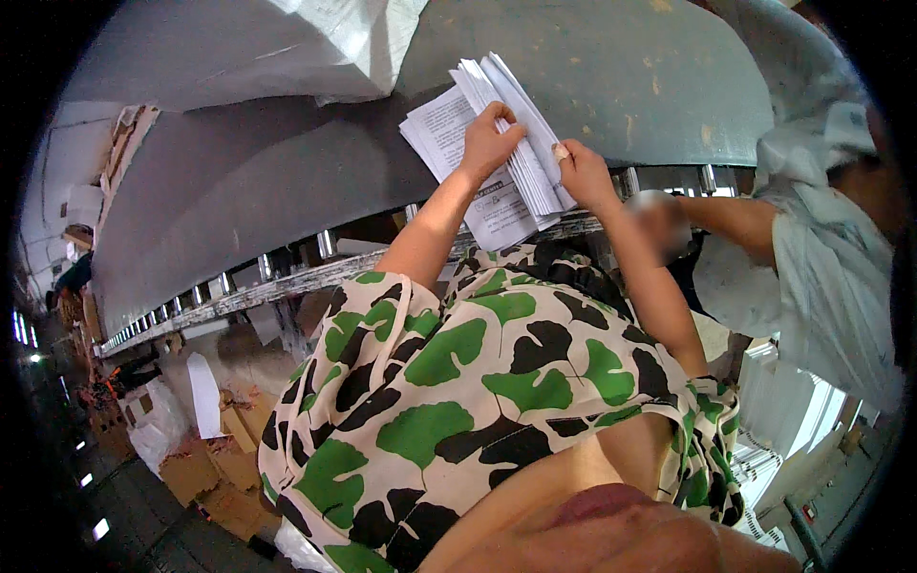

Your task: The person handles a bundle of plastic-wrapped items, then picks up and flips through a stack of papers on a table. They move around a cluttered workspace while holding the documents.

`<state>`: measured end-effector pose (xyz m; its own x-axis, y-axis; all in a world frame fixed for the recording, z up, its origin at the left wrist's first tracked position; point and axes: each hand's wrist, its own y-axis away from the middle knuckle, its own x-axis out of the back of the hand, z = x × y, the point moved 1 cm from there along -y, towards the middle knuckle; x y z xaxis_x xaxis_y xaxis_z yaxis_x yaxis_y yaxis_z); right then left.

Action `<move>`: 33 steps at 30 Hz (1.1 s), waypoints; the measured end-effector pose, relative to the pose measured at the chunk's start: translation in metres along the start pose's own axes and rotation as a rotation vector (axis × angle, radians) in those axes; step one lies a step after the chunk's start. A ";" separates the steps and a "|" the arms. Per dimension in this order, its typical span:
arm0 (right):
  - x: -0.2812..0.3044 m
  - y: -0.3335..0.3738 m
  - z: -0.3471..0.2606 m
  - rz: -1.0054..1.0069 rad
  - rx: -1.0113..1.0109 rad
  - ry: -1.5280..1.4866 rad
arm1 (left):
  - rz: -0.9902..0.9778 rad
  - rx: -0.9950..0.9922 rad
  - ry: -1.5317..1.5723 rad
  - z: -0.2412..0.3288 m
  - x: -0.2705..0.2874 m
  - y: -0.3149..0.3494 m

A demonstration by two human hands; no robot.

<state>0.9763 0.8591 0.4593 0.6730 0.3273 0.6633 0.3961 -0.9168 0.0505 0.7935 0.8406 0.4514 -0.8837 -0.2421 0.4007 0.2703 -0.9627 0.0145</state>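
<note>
A bundle of white folded paper sheets (533, 178) stands out over the near edge of a grey work surface. My left hand (490, 141) is closed on its left side, thumb and fingers pressed on the folds. At the bundle's right side, my right hand (585, 176) grips the outer sheets; a pale wrap shows on one finger. Beneath the bundle, flat printed sheets (442, 129) fan out to the left and toward me. How many sheets each hand holds cannot be made out.
The grey surface (258, 181) curves across the view, with metal rollers (327, 243) along its near edge. White plastic sheeting (315, 48) covers its far left. Another person's arm (731, 227) reaches in at right. Cardboard pieces (220, 477) lie on the floor at lower left.
</note>
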 end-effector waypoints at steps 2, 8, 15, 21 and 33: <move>-0.002 0.004 0.011 0.003 -0.016 -0.023 | -0.069 -0.040 -0.019 -0.009 -0.004 -0.008; -0.044 0.047 0.032 0.010 -0.185 -0.205 | -0.524 -0.043 -0.197 0.008 -0.003 -0.019; -0.046 0.073 0.002 -0.230 -0.397 -0.686 | -0.345 0.057 -0.143 -0.002 0.010 0.023; -0.049 0.070 -0.001 -0.217 -0.349 -0.760 | -0.297 0.020 -0.276 0.014 0.011 0.027; -0.045 0.079 -0.011 -0.207 -0.555 -0.954 | -0.317 0.075 -0.186 -0.001 0.018 0.023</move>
<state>0.9705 0.7696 0.4419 0.9238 0.3080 -0.2274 0.3826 -0.7218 0.5767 0.7837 0.8144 0.4580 -0.8453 0.0993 0.5249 0.0280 -0.9730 0.2292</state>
